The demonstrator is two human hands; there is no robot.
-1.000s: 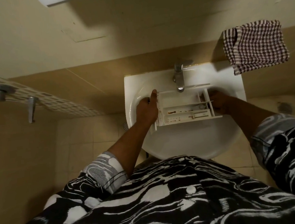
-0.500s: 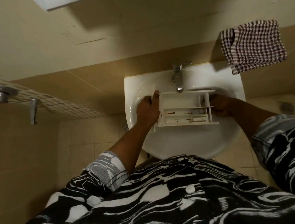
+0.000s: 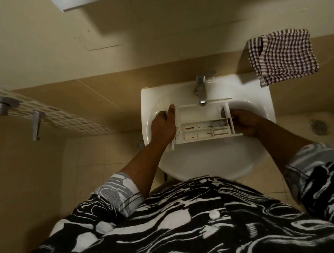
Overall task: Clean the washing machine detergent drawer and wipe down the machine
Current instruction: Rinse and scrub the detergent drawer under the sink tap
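The white detergent drawer point(image 3: 200, 123) is held level over the white sink point(image 3: 211, 162), right under the metal tap point(image 3: 201, 91). Brown residue streaks show in its front compartments. My left hand point(image 3: 163, 126) grips the drawer's left end, thumb along its edge. My right hand point(image 3: 243, 123) grips the right end, fingers curled round the side wall. No water is visibly running from the tap.
A checked cloth point(image 3: 282, 56) hangs on the wall at the upper right of the sink. A metal fitting and lever point(image 3: 36, 125) stick out from the tiled wall at left. A floor drain point(image 3: 319, 127) lies at right. My patterned shirt fills the bottom of the view.
The drawer has tipped from a tilted pose to level and shifted slightly under the tap. Both hands stayed on its ends.
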